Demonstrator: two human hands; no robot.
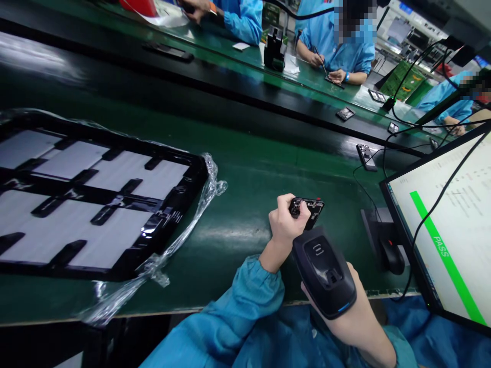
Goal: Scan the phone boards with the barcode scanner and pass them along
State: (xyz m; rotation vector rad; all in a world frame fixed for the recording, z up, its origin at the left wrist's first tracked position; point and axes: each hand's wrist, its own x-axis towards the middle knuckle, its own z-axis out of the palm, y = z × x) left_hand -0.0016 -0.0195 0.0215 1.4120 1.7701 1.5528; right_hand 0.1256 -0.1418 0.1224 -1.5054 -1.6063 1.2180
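Over the green bench, my left hand grips an opened phone, its inner parts showing and a small red spot at its upper edge. My right hand is wrapped round a black barcode scanner, which hides most of the fingers. The scanner's head is close to the phone, and a blue light glows at its near end. Whether the two touch is not clear from this angle.
On the left lies a black tray of white pieces in clear plastic wrap. To the right stand a monitor reading PASS and a mouse, with cables hanging across. Beyond the dark conveyor, co-workers in blue handle parts.
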